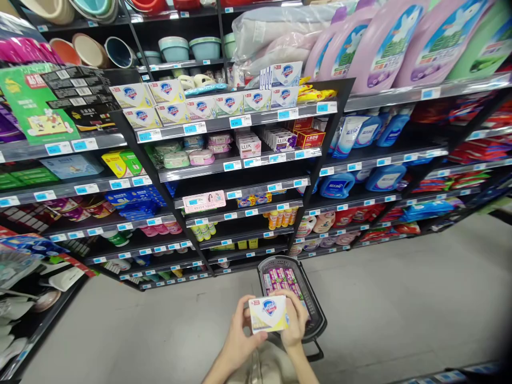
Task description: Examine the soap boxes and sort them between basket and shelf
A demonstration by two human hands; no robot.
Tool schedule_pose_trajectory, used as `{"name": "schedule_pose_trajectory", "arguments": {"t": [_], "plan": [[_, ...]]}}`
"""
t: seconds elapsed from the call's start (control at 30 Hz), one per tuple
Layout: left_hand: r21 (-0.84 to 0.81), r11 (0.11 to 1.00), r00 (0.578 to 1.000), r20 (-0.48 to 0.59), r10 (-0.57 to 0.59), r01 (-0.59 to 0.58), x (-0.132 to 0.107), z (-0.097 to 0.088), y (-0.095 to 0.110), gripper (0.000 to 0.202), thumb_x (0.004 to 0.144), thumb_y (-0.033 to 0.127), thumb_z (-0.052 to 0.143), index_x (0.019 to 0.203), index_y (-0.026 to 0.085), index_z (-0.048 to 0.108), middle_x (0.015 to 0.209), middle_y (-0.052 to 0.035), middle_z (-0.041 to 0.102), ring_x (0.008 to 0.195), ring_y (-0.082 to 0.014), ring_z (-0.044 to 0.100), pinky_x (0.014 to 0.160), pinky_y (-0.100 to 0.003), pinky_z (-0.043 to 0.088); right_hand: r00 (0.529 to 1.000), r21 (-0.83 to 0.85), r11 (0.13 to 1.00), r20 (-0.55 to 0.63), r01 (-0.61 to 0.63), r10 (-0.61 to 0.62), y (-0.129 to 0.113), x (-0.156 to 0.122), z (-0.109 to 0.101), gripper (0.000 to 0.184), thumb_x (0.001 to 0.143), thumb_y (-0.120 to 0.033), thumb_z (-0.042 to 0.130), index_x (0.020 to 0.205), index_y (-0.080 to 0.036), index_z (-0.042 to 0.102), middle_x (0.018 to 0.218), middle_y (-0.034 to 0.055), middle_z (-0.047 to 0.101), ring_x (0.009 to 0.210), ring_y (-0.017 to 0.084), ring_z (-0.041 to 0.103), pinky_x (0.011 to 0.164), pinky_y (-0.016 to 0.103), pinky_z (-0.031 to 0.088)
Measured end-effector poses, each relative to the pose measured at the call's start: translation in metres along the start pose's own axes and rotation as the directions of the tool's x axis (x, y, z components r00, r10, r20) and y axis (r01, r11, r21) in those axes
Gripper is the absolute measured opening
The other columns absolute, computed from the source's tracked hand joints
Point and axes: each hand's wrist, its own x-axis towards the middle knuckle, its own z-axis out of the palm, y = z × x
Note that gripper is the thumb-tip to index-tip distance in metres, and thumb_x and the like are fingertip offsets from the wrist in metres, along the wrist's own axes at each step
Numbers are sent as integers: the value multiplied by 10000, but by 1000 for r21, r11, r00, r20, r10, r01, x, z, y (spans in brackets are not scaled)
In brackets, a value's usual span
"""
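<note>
Both my hands hold one soap box (269,313), white and yellow with a blue shield logo, low in the middle of the view. My left hand (239,336) grips its left end with fingers curled round it. My right hand (295,319) grips its right end, fingers behind the box. Just beyond the hands a dark shopping basket (316,314) stands on the floor with several pink and white soap boxes (282,281) lying in it. Matching soap boxes (172,104) stand in rows on the upper shelf ahead.
Dark store shelving (224,176) runs across the view with soaps, bottles and blue price tags. Large pink detergent jugs (384,48) fill the top right shelf. Blue detergent bottles (386,177) sit lower right. Another shelf unit (24,298) juts in at the left. Grey floor (400,298) lies beneath.
</note>
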Motion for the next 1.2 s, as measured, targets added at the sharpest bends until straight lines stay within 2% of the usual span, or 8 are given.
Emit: {"name": "schedule_pose_trajectory", "arguments": {"t": [0.17,0.3,0.4,0.5,0.6,0.83,1.03,1.2], "plan": [[54,998,999,-42,23,-21,-2,-3,1,868,691,615,926,1331,202,508,1055,-131,792,917,-275,723,804,-328,553,1000,41,999,15,-8,7,-1,-1,4,421,990,-546,578,875,-186,765,824,101,780,726,260,743,659,348,599],[-58,997,996,-77,46,-50,3,-3,3,815,713,586,929,1311,211,523,1142,-140,779,1025,-293,736,879,-343,581,986,35,988,81,-148,145,-3,2,9,407,978,-576,605,931,-194,736,896,100,784,763,253,746,681,338,604],[-167,984,993,-113,39,-57,9,-3,3,832,688,564,957,1311,220,526,1085,-117,780,848,-247,749,738,-318,603,956,45,967,169,-253,242,-2,4,10,427,954,-612,641,1089,-213,710,1026,108,786,853,257,756,733,340,618],[-290,956,989,-151,-6,-39,11,-3,4,911,667,606,962,1368,226,523,991,-96,777,631,-199,687,535,-284,544,923,95,951,286,-294,257,0,6,10,695,894,-775,642,1320,-224,652,1213,155,764,1017,307,768,833,403,644],[-435,900,977,-202,-61,-34,8,-2,9,880,714,634,929,1403,210,582,1015,-109,779,689,-212,695,594,-307,560,885,98,956,415,-275,212,-1,4,12,1071,641,-890,812,1440,-206,609,1366,215,712,1225,392,723,989,488,627],[-563,819,989,-16,-150,115,4,0,6,784,748,592,915,1388,183,723,1331,-180,750,1307,-407,655,1155,-489,458,856,19,984,496,-177,144,-2,-12,26,738,769,-572,912,1368,-215,673,1205,170,784,1182,338,747,1070,501,607],[-514,840,959,-106,-261,172,11,-11,-6,785,740,690,892,1376,257,734,1366,-127,734,1288,-357,653,1007,-404,514,925,-215,975,355,-62,137,0,-10,26,582,781,-358,898,1308,-209,700,1280,145,758,1180,315,740,1036,448,622],[-628,746,969,60,-240,224,5,-16,-11,843,751,767,838,1366,198,741,1435,-161,693,1386,-393,578,1082,-458,487,862,-434,893,492,118,125,-5,-1,25,550,703,-141,803,1237,-259,757,1269,101,742,1217,335,702,1060,453,584]]}}
